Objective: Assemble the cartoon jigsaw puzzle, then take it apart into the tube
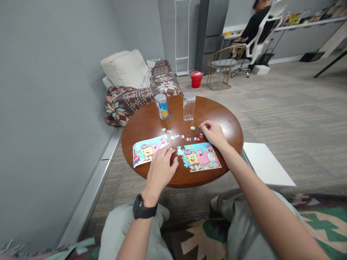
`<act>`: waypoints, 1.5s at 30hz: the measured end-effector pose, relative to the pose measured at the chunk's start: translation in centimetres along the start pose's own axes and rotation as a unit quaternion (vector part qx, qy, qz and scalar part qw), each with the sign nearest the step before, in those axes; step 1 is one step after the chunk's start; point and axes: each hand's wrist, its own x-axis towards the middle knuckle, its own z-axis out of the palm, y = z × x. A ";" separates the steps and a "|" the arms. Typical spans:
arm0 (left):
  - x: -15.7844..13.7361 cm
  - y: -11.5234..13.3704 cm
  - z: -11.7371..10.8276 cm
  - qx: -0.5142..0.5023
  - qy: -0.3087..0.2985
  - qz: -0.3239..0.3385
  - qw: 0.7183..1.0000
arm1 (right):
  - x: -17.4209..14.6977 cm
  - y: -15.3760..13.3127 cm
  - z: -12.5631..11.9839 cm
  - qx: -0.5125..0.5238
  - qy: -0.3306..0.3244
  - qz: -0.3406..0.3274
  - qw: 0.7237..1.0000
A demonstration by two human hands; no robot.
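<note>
One left hand (162, 164), loosely spread beside the puzzle (202, 157) — right hand (213, 133) curled, grip unclear.

The person wears a black watch (144, 209) on the left wrist (150, 196), left of centre in the lower frame: a dark, rounded case (138, 206) on a broad, plain band (148, 212). The left hand (162, 165), right hand (214, 133) and forearms (251, 184) are bare. Loose, pale grey-green trousers (126, 229), softly creased, fill the bottom of the frame.
</note>
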 end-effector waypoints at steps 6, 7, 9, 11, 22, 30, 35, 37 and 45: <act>0.0 0.0 0.1 0.000 0.004 0.002 1.000 | 0.1 0.1 -0.1 -0.008 -0.006 0.004 1.000; 0.0 0.0 0.1 0.000 0.005 0.004 1.000 | 0.1 0.0 -0.1 -0.018 -0.009 0.000 1.000; -0.1 0.0 0.1 0.000 0.007 0.006 1.000 | -0.1 -0.5 -0.1 -0.054 -0.027 -0.041 0.997; -0.1 -0.1 0.1 0.002 0.007 0.006 1.000 | -0.5 -1.5 0.0 -0.099 -0.068 -0.122 0.985; 0.1 0.2 -0.1 0.011 -0.004 0.007 1.000 | -2.1 -8.0 4.4 -0.227 -0.184 -0.209 0.933; 0.1 0.2 -0.2 0.001 -0.004 0.017 1.000 | -1.8 -8.0 5.5 -0.222 -0.195 -0.192 0.936; 0.0 0.2 -0.2 -0.003 -0.008 0.008 1.000 | -1.9 -8.2 5.4 -0.192 -0.228 -0.192 0.935; 0.0 0.2 -0.2 -0.008 -0.008 0.008 1.000 | -2.1 -8.5 5.5 -0.188 -0.232 -0.198 0.934; 0.0 0.2 -0.3 -0.010 -0.007 0.007 1.000 | -2.0 -8.4 5.1 -0.175 -0.243 -0.186 0.936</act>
